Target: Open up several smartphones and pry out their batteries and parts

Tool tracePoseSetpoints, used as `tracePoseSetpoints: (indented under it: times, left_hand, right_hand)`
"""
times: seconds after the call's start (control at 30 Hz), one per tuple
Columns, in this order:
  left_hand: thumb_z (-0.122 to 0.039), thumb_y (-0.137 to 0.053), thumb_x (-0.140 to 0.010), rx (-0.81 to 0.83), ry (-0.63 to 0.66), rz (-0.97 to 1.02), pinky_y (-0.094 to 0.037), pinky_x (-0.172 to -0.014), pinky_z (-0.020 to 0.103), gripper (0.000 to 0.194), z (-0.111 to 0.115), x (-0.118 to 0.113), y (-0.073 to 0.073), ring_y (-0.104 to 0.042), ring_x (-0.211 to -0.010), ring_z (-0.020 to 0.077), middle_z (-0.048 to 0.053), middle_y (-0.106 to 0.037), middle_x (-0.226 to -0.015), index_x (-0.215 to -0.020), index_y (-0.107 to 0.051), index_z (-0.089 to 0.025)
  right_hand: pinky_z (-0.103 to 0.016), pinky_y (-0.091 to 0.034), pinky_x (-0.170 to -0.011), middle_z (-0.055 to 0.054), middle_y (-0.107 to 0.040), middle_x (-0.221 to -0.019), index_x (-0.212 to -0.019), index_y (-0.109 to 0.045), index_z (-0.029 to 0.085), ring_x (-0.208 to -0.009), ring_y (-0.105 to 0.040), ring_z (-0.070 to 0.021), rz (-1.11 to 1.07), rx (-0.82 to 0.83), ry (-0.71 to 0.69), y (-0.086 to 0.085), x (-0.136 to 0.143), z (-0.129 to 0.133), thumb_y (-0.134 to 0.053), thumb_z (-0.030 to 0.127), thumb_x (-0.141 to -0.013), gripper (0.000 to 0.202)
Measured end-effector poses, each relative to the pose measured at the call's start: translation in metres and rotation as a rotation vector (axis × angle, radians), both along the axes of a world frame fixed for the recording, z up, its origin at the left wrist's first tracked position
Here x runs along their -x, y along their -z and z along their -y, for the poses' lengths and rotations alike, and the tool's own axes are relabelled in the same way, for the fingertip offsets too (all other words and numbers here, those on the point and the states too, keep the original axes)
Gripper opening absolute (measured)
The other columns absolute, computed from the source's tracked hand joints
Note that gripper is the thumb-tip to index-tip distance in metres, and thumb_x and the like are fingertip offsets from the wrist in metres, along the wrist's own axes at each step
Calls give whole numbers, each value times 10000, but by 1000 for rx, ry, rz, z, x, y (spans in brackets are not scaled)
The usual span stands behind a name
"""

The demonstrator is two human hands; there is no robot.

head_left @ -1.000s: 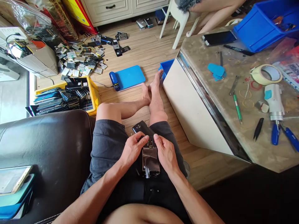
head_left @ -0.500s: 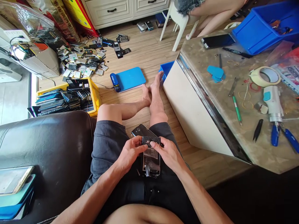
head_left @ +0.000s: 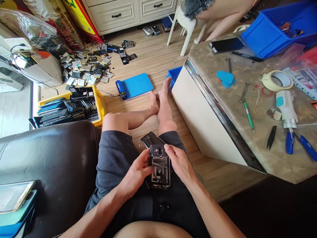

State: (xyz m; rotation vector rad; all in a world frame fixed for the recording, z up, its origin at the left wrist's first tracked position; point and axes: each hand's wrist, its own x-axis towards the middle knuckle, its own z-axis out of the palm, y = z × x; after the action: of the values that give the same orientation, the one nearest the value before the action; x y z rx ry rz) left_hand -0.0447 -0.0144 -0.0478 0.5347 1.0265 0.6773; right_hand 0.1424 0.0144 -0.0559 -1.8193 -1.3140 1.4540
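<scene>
- We grasp the opened smartphone [head_left: 159, 175] by its left edge with our left hand [head_left: 136, 170].
- Our right hand [head_left: 178, 162] grips its far right corner.
- It is near, right of the leather sofa [head_left: 61, 172].

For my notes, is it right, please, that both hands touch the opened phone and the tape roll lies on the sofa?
Not the sofa: the head view shows the tape roll on the table. Left hand and right hand touch the opened phone.
</scene>
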Motion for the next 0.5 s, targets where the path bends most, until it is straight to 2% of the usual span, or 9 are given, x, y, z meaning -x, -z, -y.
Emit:
tracePoseSetpoints:
  times: [0.1, 0.17, 0.27, 0.4, 0.5]
  left_hand:
    - [-82, -671, -745, 102, -38, 111, -544, -836, 313, 680, -3, 2, -3, -686, -1039, 238, 86, -692, -1268, -1399, -615, -259]
    - [-162, -708, -806, 164, -69, 126, -549, -811, 325, 590, -4, 2, -5, -692, -1036, 250, 95, -694, -1250, -1378, -603, -258]
    - [-295, -770, -856, 159, -78, 88, -559, -811, 346, 465, -3, -3, -6, -699, -1010, 250, 89, -707, -1190, -1281, -589, -241]
    - [-240, -882, -737, 103, -103, 32, -565, -782, 331, 596, -1, -14, -3, -692, -902, 209, 35, -720, -1052, -1216, -530, -250]
    - [-199, -884, -703, 82, -120, -12, -542, -730, 281, 490, -2, -18, 0, -671, -839, 180, 15, -715, -959, -1092, -586, -216]
  right_hand:
    - [-268, -299, -584, 32, -428, -625, -679, -497, 212, -636, -406, -154, 20, -28, 6, 1, -4, -2, -401, 708, -981, 589]
    - [-269, -297, -572, 34, -419, -611, -668, -493, 214, -621, -396, -152, 38, -36, 3, 2, -6, -2, -404, 717, -975, 595]
    - [-270, -289, -558, 35, -409, -593, -650, -480, 215, -605, -388, -148, 57, -39, 14, 3, -5, -3, -414, 725, -966, 603]
    - [-270, -293, -559, 31, -432, -594, -650, -498, 210, -603, -387, -146, 69, -65, 94, 4, 1, -4, -434, 718, -963, 600]
    - [-272, -293, -553, 30, -443, -583, -648, -520, 205, -596, -396, -147, 65, -87, 138, 4, 2, -5, -449, 712, -962, 601]
